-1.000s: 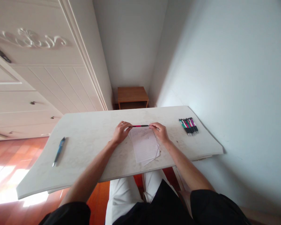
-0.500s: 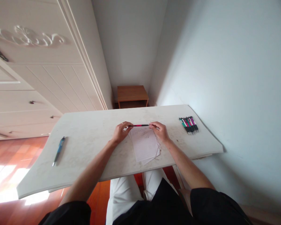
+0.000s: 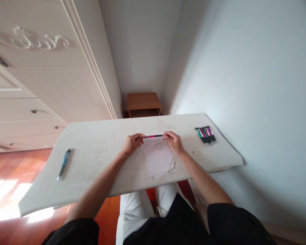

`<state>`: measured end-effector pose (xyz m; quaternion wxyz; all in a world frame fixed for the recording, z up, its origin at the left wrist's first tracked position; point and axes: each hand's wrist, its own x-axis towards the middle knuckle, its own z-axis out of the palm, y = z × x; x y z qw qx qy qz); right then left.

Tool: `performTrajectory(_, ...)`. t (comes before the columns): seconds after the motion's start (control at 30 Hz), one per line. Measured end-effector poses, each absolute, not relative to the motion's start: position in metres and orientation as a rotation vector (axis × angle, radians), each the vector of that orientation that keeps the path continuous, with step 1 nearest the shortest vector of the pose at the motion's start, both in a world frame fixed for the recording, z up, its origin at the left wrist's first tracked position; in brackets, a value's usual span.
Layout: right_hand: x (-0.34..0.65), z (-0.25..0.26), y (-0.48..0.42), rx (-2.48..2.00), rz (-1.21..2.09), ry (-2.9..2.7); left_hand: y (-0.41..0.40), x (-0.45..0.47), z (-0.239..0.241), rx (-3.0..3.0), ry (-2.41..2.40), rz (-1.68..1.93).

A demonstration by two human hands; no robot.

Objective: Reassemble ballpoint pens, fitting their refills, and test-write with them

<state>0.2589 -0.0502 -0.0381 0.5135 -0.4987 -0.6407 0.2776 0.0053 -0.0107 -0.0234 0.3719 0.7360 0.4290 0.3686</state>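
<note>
A pink and black pen (image 3: 153, 136) is held level between my two hands, just over the top edge of some lined paper sheets (image 3: 158, 158). My left hand (image 3: 134, 143) pinches its left end, and my right hand (image 3: 173, 142) pinches the black right end. Scribbled marks show near the top of the paper, whose right edge is ragged. To the right, several pens (image 3: 205, 135) in green, pink, white and purple lie side by side in a row. Far to the left lies a single blue pen (image 3: 64, 164).
The white table (image 3: 97, 136) has smudges and dark specks. A wall (image 3: 257, 85) rises along its right end. White cabinets (image 3: 51, 92) stand at the left, and a small brown wooden stand (image 3: 144, 101) sits beyond the far edge.
The fingers of my left hand have shifted a little on the pen's end, and the pen seems slightly turned. Everything else on the table stays where it was.
</note>
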Motion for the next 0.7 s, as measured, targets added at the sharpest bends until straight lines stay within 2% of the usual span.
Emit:
performTrajectory(0.37,0.2571,-0.0341,-0.0512,-1.212,0.635,-1.603,-0.0059,0.0058,-0.0276,1.856,1.091,1.09)
performTrajectory(0.7,0.254,-0.033,-0.0529,-1.211,0.583,-1.552,-0.0114,0.0077,-0.0275,1.968,0.991,1.027)
